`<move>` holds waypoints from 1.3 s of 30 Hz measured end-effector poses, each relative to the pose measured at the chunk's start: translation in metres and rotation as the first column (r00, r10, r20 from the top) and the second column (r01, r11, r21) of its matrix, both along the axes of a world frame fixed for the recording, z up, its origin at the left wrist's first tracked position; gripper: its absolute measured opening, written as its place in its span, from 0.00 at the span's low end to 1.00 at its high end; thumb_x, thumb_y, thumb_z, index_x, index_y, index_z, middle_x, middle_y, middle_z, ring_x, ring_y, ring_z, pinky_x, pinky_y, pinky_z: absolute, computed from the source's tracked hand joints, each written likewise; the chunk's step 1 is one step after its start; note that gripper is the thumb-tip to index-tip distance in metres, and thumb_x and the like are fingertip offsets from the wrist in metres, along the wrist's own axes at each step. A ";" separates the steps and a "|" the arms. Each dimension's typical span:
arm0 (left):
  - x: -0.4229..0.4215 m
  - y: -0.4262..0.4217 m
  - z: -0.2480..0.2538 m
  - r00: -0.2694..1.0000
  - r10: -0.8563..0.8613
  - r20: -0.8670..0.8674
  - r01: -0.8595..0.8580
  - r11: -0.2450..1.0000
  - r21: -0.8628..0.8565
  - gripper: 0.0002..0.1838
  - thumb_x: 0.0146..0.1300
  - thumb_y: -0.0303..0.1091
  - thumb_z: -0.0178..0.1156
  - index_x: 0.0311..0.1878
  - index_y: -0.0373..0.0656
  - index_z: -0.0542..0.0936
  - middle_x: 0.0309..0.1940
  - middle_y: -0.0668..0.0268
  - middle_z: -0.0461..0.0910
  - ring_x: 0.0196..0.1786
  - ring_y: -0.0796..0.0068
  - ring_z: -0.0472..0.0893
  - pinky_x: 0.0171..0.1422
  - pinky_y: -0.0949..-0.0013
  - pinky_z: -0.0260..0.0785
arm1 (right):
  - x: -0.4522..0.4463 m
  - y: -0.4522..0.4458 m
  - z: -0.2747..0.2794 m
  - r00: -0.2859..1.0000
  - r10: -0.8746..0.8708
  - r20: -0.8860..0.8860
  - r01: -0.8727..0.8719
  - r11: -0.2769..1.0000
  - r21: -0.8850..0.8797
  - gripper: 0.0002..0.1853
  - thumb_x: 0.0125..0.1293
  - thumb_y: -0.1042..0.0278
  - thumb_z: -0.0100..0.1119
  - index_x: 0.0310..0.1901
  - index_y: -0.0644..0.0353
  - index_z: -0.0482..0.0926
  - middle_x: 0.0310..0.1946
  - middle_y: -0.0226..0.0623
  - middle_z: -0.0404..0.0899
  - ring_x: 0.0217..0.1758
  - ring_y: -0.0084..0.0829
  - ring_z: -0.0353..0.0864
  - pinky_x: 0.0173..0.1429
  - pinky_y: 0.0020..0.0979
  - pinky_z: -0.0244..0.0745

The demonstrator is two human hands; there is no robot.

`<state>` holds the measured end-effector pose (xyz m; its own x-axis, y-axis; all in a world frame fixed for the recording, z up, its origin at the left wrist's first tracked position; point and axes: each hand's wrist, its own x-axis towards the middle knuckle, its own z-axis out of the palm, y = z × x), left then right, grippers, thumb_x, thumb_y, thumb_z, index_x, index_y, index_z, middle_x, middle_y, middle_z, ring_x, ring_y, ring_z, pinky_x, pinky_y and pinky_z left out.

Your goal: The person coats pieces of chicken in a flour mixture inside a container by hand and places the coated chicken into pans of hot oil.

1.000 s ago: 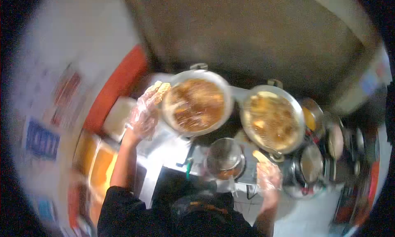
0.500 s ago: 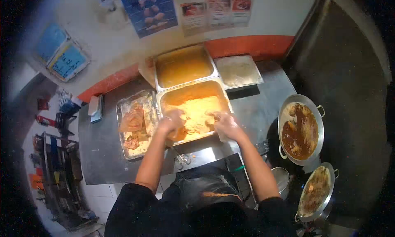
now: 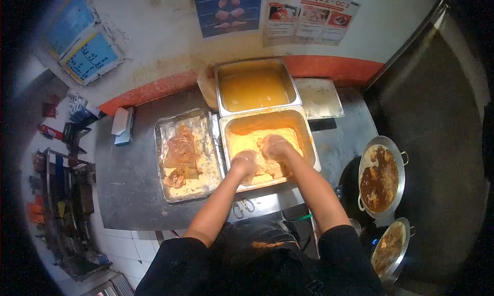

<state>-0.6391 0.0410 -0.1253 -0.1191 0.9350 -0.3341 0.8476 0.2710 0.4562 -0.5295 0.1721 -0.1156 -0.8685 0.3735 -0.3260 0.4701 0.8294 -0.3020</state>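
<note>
My left hand (image 3: 245, 165) and my right hand (image 3: 276, 148), both in thin clear gloves, reach into a deep metal pan (image 3: 313, 154) of orange-yellow breading flour (image 3: 242, 140). The left one sits low at the pan's near left side, its fingers curled down into the flour. Near the middle of the pan, the right one is also curled, knuckles up. Whatever lies within the fingers is hidden by flour and by the hands. Left of the pan, a metal tray (image 3: 208, 185) bears raw-looking meat pieces (image 3: 180, 151) dusted with flour.
Behind the flour pan stands a pan of orange liquid (image 3: 254, 87), with a lidded or flat metal pan (image 3: 321, 98) beside it. Scissors (image 3: 243, 208) lie at the table's front edge. To the right are two wide frying pans of dark oil, the nearer-to-wall pan (image 3: 380, 177) and the lower pan (image 3: 389, 249).
Both hands have come closer together; the right one has shifted inward from the pan's right side. The view has turned, so the pans and tray appear farther right.
</note>
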 end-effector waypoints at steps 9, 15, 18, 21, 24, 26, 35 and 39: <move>-0.010 0.019 0.008 0.977 0.183 -0.112 -0.141 0.940 0.311 0.12 0.53 0.30 0.58 0.40 0.38 0.81 0.43 0.52 0.80 0.50 0.55 0.79 0.52 0.60 0.73 | 0.049 0.011 0.020 0.699 -0.700 -0.145 0.526 0.642 -0.558 0.22 0.59 0.74 0.46 0.56 0.61 0.76 0.39 0.46 0.83 0.43 0.40 0.82 0.49 0.35 0.76; -0.008 0.036 0.003 0.939 0.303 -0.164 -0.284 0.950 0.132 0.14 0.54 0.27 0.56 0.45 0.40 0.79 0.44 0.52 0.80 0.51 0.57 0.79 0.54 0.62 0.73 | 0.027 0.013 -0.026 0.921 -0.389 -0.006 0.389 0.919 0.060 0.22 0.50 0.72 0.56 0.51 0.59 0.79 0.42 0.52 0.82 0.44 0.43 0.83 0.47 0.36 0.76; -0.017 0.049 -0.022 0.929 0.243 -0.279 -0.160 0.943 0.291 0.19 0.53 0.28 0.57 0.51 0.38 0.77 0.45 0.51 0.80 0.52 0.57 0.79 0.56 0.63 0.73 | 0.030 0.019 -0.047 0.858 -0.485 -0.168 0.493 0.870 0.008 0.19 0.49 0.65 0.62 0.46 0.59 0.81 0.41 0.52 0.82 0.44 0.47 0.82 0.47 0.39 0.76; -0.023 0.050 -0.013 0.971 0.231 -0.055 -0.213 0.950 0.227 0.20 0.53 0.28 0.59 0.51 0.35 0.76 0.47 0.50 0.80 0.53 0.56 0.79 0.57 0.64 0.72 | 0.030 0.023 -0.022 0.661 -0.751 0.010 0.736 0.645 -0.207 0.18 0.49 0.63 0.64 0.43 0.58 0.82 0.42 0.50 0.82 0.44 0.47 0.82 0.47 0.40 0.77; -0.027 0.048 -0.009 0.903 0.385 0.191 -0.421 0.882 0.212 0.19 0.52 0.28 0.59 0.49 0.33 0.77 0.50 0.49 0.78 0.55 0.56 0.78 0.59 0.64 0.71 | 0.023 0.013 0.014 0.496 -0.860 -0.122 0.844 0.510 -0.163 0.16 0.49 0.59 0.65 0.40 0.55 0.83 0.41 0.50 0.82 0.44 0.47 0.82 0.47 0.40 0.76; -0.029 0.048 -0.004 0.822 0.494 0.285 -0.473 0.869 -0.141 0.19 0.51 0.31 0.61 0.47 0.33 0.79 0.50 0.47 0.79 0.55 0.57 0.78 0.60 0.64 0.69 | 0.020 0.010 0.009 0.796 -0.485 -0.363 0.583 0.775 0.243 0.14 0.53 0.59 0.63 0.38 0.56 0.82 0.39 0.49 0.82 0.44 0.47 0.82 0.47 0.41 0.76; -0.043 0.063 -0.075 0.712 0.529 0.461 -0.456 0.848 -0.270 0.12 0.49 0.31 0.58 0.35 0.34 0.82 0.32 0.52 0.83 0.36 0.59 0.84 0.38 0.64 0.75 | 0.000 0.027 -0.008 0.682 -0.727 -0.077 0.731 0.674 0.106 0.19 0.53 0.59 0.62 0.43 0.62 0.80 0.43 0.48 0.82 0.51 0.44 0.80 0.56 0.36 0.74; -0.043 0.090 -0.170 0.784 0.535 0.315 -0.473 0.843 -0.256 0.12 0.47 0.32 0.59 0.35 0.35 0.82 0.27 0.55 0.82 0.32 0.64 0.83 0.35 0.64 0.73 | 0.020 0.030 -0.010 0.703 -0.660 -0.265 0.707 0.689 0.159 0.18 0.53 0.60 0.62 0.43 0.62 0.80 0.42 0.51 0.81 0.50 0.45 0.80 0.54 0.37 0.75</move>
<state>-0.6823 0.1315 -0.2953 -0.4012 0.7074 -0.5819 0.3523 0.7056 0.6148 -0.5100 0.2023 -0.1255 -0.3718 0.9281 -0.0206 0.8934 0.3517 -0.2795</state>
